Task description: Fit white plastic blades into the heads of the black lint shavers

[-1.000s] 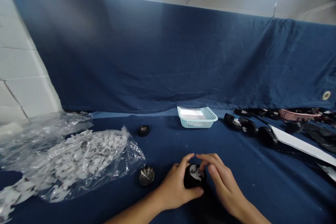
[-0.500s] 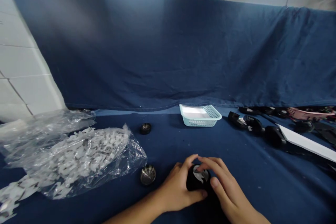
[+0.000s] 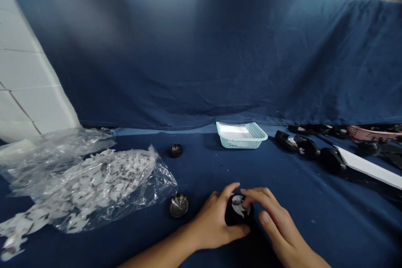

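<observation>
Blue cloth covers the work surface on my feed. Nearest, left hand curls round a black round part, thumb and index along its sides. Right hand is half open, thumb clear, gripping nothing I can see; one fingertip meets the white cut-out in the part's top. I'd call this one partway: cut-out in, can't tell if seated flat. Just left, a round piece with perforated metallic face shows no cut-out on top. Clear bag has plenty of loose white pieces, some spilling out, so lots left. Farther back: small dark round piece, white strip, black parts, pale blue basket, pink basket, then blue curtain.
</observation>
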`<move>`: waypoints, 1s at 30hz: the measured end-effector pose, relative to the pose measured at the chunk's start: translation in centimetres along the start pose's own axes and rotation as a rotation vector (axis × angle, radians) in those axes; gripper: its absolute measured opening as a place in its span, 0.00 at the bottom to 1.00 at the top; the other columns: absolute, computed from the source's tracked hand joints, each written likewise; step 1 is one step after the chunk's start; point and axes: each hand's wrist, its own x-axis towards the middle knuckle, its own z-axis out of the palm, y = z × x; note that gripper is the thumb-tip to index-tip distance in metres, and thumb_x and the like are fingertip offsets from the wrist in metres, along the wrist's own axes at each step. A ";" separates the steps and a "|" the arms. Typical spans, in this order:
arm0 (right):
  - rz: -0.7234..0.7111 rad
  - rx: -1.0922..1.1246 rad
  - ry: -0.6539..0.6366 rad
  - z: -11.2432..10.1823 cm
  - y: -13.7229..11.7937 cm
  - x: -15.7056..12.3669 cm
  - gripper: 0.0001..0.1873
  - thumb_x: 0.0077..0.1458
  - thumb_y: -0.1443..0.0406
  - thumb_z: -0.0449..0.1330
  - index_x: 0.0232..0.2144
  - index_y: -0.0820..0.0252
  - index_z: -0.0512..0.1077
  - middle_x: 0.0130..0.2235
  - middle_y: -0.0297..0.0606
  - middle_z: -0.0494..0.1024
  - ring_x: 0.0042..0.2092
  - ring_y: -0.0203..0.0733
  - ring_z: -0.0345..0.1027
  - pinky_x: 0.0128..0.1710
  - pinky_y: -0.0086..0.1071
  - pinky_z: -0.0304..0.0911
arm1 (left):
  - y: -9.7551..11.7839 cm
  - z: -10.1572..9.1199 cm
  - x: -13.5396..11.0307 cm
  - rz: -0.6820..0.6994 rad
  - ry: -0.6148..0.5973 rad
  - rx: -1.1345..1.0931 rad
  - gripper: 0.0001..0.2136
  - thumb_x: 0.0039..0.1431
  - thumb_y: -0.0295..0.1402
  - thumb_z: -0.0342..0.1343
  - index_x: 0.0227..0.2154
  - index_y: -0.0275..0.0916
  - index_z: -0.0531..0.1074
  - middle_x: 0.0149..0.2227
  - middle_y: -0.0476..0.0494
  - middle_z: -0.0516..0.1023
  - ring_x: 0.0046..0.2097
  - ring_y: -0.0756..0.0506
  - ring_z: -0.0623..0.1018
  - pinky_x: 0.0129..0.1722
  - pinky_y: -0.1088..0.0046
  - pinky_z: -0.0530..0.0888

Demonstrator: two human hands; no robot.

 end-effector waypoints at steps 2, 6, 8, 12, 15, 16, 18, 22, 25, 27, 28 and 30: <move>-0.016 -0.002 -0.003 0.0 -0.2 0.0 0.19 0.66 0.55 0.45 0.53 0.48 0.66 0.43 0.42 0.75 0.49 0.49 0.68 0.48 0.42 0.68 | 0.1 -0.1 0.0 -0.005 -0.009 0.003 0.43 0.47 0.42 0.66 0.65 0.47 0.52 0.58 0.37 0.67 0.59 0.33 0.67 0.58 0.51 0.63; -0.041 -0.028 0.003 0.2 -0.1 -0.2 0.18 0.66 0.56 0.46 0.54 0.47 0.67 0.46 0.42 0.76 0.53 0.50 0.67 0.50 0.42 0.69 | 0.1 -0.2 0.1 -0.009 -0.019 0.005 0.43 0.47 0.41 0.65 0.65 0.47 0.52 0.58 0.38 0.68 0.59 0.34 0.66 0.59 0.53 0.62; -0.048 -0.049 0.026 0.1 0.2 -0.3 0.17 0.66 0.57 0.47 0.53 0.49 0.67 0.48 0.43 0.76 0.54 0.51 0.66 0.50 0.43 0.69 | 0.0 -0.2 0.1 -0.003 -0.025 0.007 0.42 0.47 0.41 0.65 0.65 0.48 0.52 0.58 0.39 0.68 0.59 0.34 0.67 0.59 0.54 0.63; -0.036 -0.121 0.032 0.0 0.7 -0.4 0.15 0.65 0.60 0.50 0.51 0.48 0.69 0.51 0.41 0.75 0.57 0.52 0.63 0.55 0.48 0.64 | 0.0 -0.2 0.1 0.018 -0.022 0.007 0.41 0.48 0.41 0.65 0.64 0.47 0.53 0.57 0.38 0.69 0.57 0.35 0.68 0.58 0.54 0.64; 0.042 -0.180 0.002 -0.2 0.8 -0.4 0.15 0.65 0.61 0.49 0.50 0.46 0.71 0.56 0.39 0.71 0.59 0.52 0.61 0.58 0.52 0.60 | 0.1 -0.1 0.1 0.036 -0.013 0.007 0.41 0.48 0.39 0.65 0.64 0.47 0.53 0.58 0.39 0.68 0.57 0.34 0.68 0.58 0.54 0.63; 0.076 -0.188 -0.002 -0.2 0.8 -0.4 0.15 0.65 0.60 0.49 0.49 0.46 0.72 0.57 0.39 0.70 0.60 0.52 0.60 0.58 0.52 0.60 | 0.1 -0.1 0.1 0.031 -0.012 0.014 0.42 0.47 0.39 0.66 0.64 0.46 0.52 0.59 0.39 0.67 0.57 0.34 0.68 0.58 0.54 0.63; 0.132 -0.187 0.002 -0.2 0.8 -0.4 0.15 0.65 0.59 0.48 0.46 0.48 0.73 0.57 0.40 0.69 0.60 0.52 0.60 0.57 0.52 0.62 | 0.2 -0.1 0.1 0.010 -0.014 0.031 0.43 0.47 0.40 0.66 0.64 0.46 0.52 0.58 0.38 0.68 0.58 0.34 0.67 0.58 0.54 0.63; 0.154 -0.165 0.004 -0.1 0.7 -0.5 0.15 0.65 0.58 0.48 0.42 0.50 0.74 0.56 0.42 0.69 0.58 0.52 0.62 0.55 0.48 0.65 | 0.2 -0.2 0.1 0.018 -0.015 0.036 0.42 0.47 0.41 0.66 0.64 0.46 0.53 0.57 0.38 0.69 0.57 0.34 0.69 0.57 0.54 0.64; 0.118 -0.147 -0.003 0.1 0.4 -0.6 0.14 0.65 0.58 0.49 0.41 0.50 0.74 0.55 0.42 0.70 0.57 0.51 0.64 0.55 0.47 0.65 | 0.2 -0.2 0.1 0.041 -0.020 0.028 0.41 0.48 0.40 0.65 0.64 0.46 0.53 0.56 0.39 0.70 0.56 0.34 0.69 0.56 0.54 0.65; 0.097 -0.139 -0.016 0.1 0.2 -0.6 0.14 0.65 0.59 0.49 0.41 0.50 0.74 0.55 0.42 0.70 0.57 0.51 0.64 0.55 0.46 0.65 | 0.2 -0.3 0.1 0.043 -0.020 0.032 0.41 0.48 0.40 0.65 0.64 0.46 0.53 0.56 0.39 0.70 0.55 0.34 0.70 0.56 0.55 0.66; 0.088 -0.138 -0.025 0.1 0.1 -0.6 0.14 0.65 0.59 0.48 0.41 0.49 0.74 0.55 0.42 0.70 0.57 0.51 0.64 0.55 0.46 0.65 | 0.3 -0.3 0.1 0.044 -0.018 0.032 0.41 0.48 0.40 0.65 0.64 0.46 0.53 0.56 0.39 0.70 0.55 0.34 0.70 0.55 0.55 0.67; 0.071 -0.143 -0.050 0.1 -0.1 -0.5 0.14 0.65 0.60 0.48 0.42 0.49 0.74 0.55 0.41 0.69 0.58 0.51 0.63 0.55 0.46 0.65 | 0.3 -0.3 0.1 0.050 -0.012 0.027 0.40 0.49 0.40 0.65 0.63 0.47 0.53 0.56 0.39 0.70 0.56 0.34 0.70 0.55 0.56 0.67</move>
